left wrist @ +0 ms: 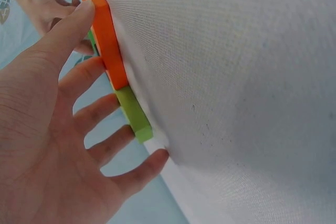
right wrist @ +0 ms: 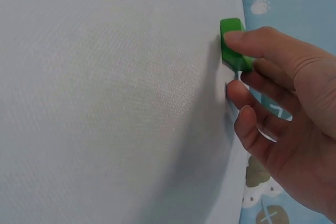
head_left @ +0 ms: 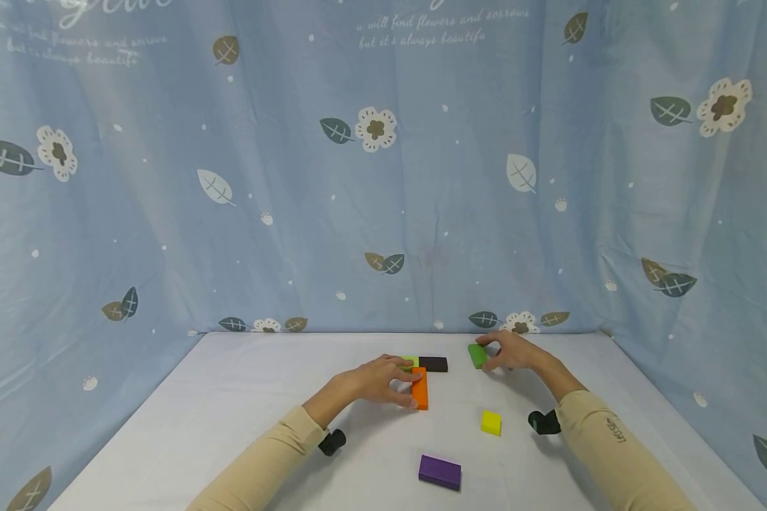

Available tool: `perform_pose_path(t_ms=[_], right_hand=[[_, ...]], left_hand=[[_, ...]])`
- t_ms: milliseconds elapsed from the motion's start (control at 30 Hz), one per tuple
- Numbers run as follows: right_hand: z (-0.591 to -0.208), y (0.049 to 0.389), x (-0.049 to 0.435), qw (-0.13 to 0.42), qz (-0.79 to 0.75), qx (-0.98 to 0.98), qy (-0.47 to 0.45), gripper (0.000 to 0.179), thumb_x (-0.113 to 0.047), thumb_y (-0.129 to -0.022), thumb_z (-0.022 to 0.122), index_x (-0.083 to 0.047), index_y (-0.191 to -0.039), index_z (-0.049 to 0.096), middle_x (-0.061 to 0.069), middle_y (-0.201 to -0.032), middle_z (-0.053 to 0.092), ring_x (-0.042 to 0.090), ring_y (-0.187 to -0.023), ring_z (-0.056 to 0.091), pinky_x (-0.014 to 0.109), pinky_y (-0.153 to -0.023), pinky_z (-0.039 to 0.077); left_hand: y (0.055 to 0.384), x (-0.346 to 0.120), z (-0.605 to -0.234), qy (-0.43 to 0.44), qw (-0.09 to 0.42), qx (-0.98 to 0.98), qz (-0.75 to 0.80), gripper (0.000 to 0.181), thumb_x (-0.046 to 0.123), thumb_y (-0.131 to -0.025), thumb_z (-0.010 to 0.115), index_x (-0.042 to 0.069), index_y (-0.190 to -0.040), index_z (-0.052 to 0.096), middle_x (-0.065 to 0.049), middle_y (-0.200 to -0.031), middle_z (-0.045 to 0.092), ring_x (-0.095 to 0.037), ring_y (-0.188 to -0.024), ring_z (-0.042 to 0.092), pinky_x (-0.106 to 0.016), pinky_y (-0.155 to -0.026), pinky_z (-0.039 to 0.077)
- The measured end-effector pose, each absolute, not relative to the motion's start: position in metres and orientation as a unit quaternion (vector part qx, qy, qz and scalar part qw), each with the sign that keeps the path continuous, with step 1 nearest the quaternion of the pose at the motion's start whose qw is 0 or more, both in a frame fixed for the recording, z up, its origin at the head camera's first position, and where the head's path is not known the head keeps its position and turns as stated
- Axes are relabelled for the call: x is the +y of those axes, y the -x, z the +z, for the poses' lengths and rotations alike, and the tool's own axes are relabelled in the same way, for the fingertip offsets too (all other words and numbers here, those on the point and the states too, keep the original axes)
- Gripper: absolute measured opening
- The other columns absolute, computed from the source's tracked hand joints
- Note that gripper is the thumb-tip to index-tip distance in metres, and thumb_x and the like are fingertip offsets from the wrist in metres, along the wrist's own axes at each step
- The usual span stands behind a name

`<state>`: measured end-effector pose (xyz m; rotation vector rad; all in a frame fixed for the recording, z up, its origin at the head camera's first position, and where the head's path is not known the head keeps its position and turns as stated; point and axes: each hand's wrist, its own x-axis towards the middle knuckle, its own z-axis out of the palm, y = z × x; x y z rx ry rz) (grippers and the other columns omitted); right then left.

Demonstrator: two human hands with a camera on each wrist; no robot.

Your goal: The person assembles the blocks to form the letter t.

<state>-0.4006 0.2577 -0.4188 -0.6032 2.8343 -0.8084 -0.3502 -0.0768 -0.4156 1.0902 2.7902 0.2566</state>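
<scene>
My left hand (head_left: 378, 380) pinches an orange block (head_left: 420, 390) between thumb and index finger, one at each end. In the left wrist view the orange block (left wrist: 109, 43) meets a lime green block (left wrist: 134, 114), and the other fingers are spread near it. Beyond them in the head view, a black block (head_left: 433, 364) lies end to end with the lime block (head_left: 411, 360). Farther right, my right hand (head_left: 513, 352) holds a green block (head_left: 477, 355) by thumb and fingertip. In the right wrist view, the thumb covers part of this green block (right wrist: 230, 53).
A yellow block (head_left: 491, 423) lies nearer on the white table (head_left: 249, 404), right of the orange one. Closest to me is a purple block (head_left: 439, 473). A patterned blue curtain (head_left: 294, 213) stands behind the table and along its sides.
</scene>
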Motion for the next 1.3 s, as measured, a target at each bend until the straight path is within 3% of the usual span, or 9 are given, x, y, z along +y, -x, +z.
perform_pose_path(t_ms=[333, 567, 1300], right_hand=[[-0.4196, 0.4019, 0.2592, 0.073, -0.266, 0.941, 0.198, 0.063, -0.017, -0.082, 0.079, 0.002, -0.137, 0.053, 0.025, -0.134, 0.056, 0.022, -0.085, 0.056, 0.03, -0.057, 0.051], [-0.4206, 0.4027, 0.2606, 0.077, -0.273, 0.94, 0.192, 0.06, -0.018, -0.082, 0.079, 0.001, -0.135, 0.056, 0.024, -0.134, 0.057, 0.026, -0.096, 0.055, 0.029, -0.059, 0.052], [-0.4208, 0.403, 0.2622, 0.07, -0.275, 0.939, 0.197, 0.058, -0.021, -0.082, 0.08, 0.0, -0.131, 0.059, 0.02, -0.127, 0.061, 0.023, -0.088, 0.056, 0.03, -0.059, 0.053]], left_hand=[[0.3499, -0.0766, -0.4147, -0.36, 0.068, 0.926, 0.086, 0.064, 0.056, -0.086, 0.067, 0.028, -0.142, 0.053, -0.002, -0.155, 0.041, -0.028, -0.144, 0.036, -0.049, -0.116, 0.034], [0.3515, -0.0771, -0.4168, -0.361, 0.069, 0.926, 0.089, 0.064, 0.056, -0.086, 0.067, 0.029, -0.142, 0.053, -0.002, -0.155, 0.042, -0.027, -0.144, 0.035, -0.049, -0.117, 0.034], [0.3519, -0.078, -0.4184, -0.363, 0.065, 0.925, 0.087, 0.064, 0.058, -0.086, 0.066, 0.029, -0.141, 0.054, -0.001, -0.155, 0.042, -0.027, -0.144, 0.036, -0.049, -0.116, 0.035]])
